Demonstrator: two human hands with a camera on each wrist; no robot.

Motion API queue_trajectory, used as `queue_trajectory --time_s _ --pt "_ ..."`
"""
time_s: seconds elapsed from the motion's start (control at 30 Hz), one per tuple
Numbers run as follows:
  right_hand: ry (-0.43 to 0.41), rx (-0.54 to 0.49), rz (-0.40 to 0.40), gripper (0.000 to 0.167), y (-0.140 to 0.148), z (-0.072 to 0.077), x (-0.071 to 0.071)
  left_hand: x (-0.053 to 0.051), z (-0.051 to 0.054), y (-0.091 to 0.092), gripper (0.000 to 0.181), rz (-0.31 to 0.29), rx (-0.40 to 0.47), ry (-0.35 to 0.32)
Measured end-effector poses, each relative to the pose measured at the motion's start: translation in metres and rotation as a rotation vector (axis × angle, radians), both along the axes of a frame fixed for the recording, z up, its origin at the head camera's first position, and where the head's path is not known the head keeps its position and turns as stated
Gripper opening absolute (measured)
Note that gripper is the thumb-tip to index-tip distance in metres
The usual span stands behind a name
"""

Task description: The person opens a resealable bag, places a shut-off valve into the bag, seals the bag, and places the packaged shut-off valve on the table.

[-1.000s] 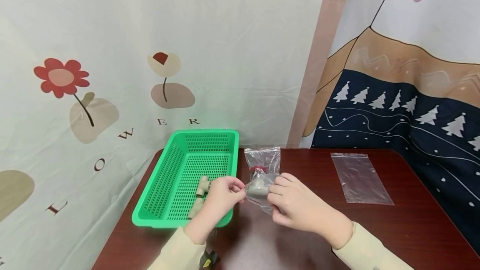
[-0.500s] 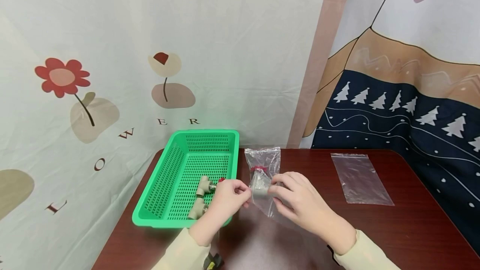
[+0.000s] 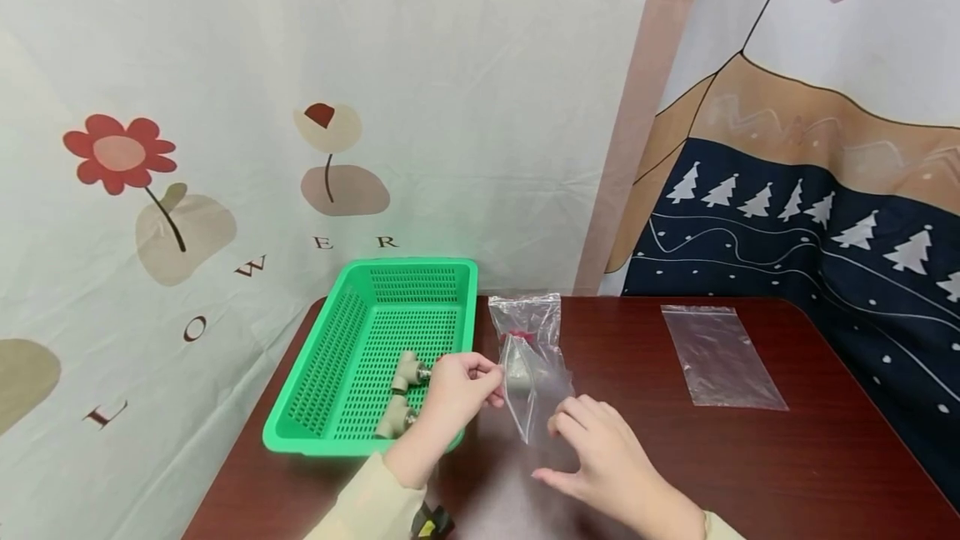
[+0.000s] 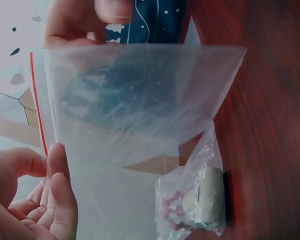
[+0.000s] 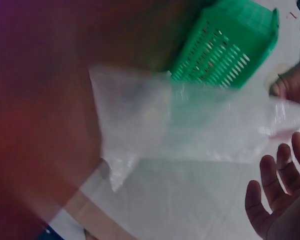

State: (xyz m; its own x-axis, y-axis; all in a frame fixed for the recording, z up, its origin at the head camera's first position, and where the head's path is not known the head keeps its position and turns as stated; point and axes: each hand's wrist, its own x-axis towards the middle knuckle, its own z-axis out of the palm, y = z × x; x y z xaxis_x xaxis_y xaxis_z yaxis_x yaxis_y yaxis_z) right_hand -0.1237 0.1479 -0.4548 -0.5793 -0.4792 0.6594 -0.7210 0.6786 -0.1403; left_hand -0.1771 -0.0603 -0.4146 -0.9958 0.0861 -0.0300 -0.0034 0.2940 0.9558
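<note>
My left hand (image 3: 456, 390) pinches a clear zip bag (image 3: 522, 419) by its mouth edge. In the left wrist view, this bag (image 4: 115, 100) hangs spread out, with a red line along its zip edge. To its right is my right hand (image 3: 611, 465), fingers apart and holding nothing; the right wrist view shows its fingers (image 5: 270, 182) spread beside the bag. Behind the held bag lies another zip bag (image 3: 528, 311). Inside that one is a beige pipe valve (image 4: 211, 197) with a red handle, partly hidden in the head view.
A green basket (image 3: 315, 445) stands on the left with beige valves (image 3: 407, 372) in it. Another zip bag (image 3: 723, 357) lies flat on the right of the dark red table (image 3: 787, 473). A black and yellow object (image 3: 431, 522) shows at the front edge.
The right hand has let go of the bag and moved down toward the front, its fingers spreading. The left hand keeps its pinch and has shifted slightly right. The bag now hangs more open.
</note>
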Motion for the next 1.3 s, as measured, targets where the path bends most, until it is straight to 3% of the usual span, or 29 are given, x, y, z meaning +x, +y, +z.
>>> queue_trajectory --time_s 0.27,0.5,0.67,0.9,1.0,1.2,1.3 --pt "0.054 -0.076 -0.109 0.022 0.009 -0.005 -0.006 0.000 0.002 0.000 0.015 -0.003 0.093 -0.029" --pt "-0.005 -0.239 -0.147 0.010 0.025 0.001 -0.016 0.004 0.004 -0.001 0.020 -0.068 0.113 -0.024" --pt "-0.068 -0.372 -0.191 0.019 0.032 0.006 -0.023 0.006 0.006 -0.003 0.025 -0.119 0.046 0.000" --pt "-0.042 -0.449 -0.248 0.024 0.044 0.013 -0.032 0.005 0.017 -0.026 0.021 -0.197 -0.136 0.045" --pt "-0.034 -0.467 -0.257 0.025 0.049 0.015 -0.035 -0.005 0.023 -0.047 0.020 -0.272 -0.222 0.049" --pt "-0.042 -0.493 -0.269 0.026 0.057 0.016 -0.035 -0.038 0.032 -0.095 0.033 -0.544 -0.298 -0.036" --pt "-0.050 -0.492 -0.269 0.026 0.059 0.015 -0.035 -0.056 0.035 -0.113 0.037 -0.579 -0.339 -0.109"
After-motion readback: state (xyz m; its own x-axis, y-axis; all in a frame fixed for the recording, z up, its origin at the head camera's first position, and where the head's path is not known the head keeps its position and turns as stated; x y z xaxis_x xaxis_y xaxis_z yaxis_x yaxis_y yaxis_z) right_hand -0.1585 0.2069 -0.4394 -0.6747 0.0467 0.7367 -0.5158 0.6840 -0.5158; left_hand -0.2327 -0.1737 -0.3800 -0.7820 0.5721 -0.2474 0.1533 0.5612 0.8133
